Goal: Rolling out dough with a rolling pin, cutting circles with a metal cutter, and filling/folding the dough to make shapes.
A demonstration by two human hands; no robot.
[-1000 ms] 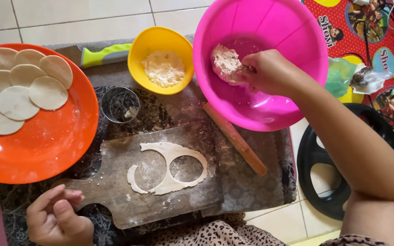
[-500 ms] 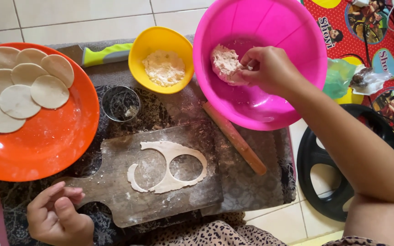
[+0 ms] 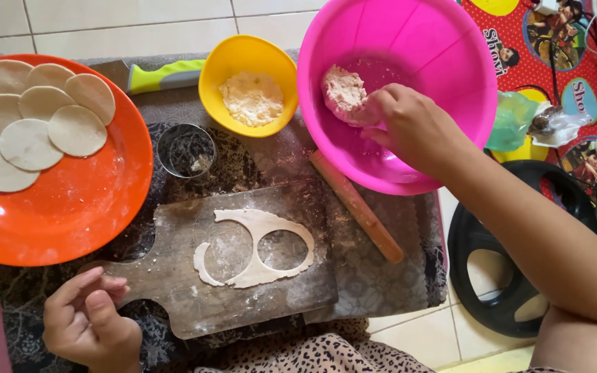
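We see a dark cloth on the tiled floor; a wooden board, orange plate and pink bowl sit on it.

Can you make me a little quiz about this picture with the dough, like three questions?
1. Which hand reaches into the pink bowl?
2. True or false: the rolling pin lies on top of the orange plate.
3. What lies on the wooden board: A) a dough scrap with round holes cut out, B) a knife, C) a spoon?

Key
1. The right hand; its fingers touch the lump of dough. The left hand rests by the board's handle.
2. False. It lies beside the board, under the pink bowl's edge; the plate holds dough circles.
3. A, the dough scrap.
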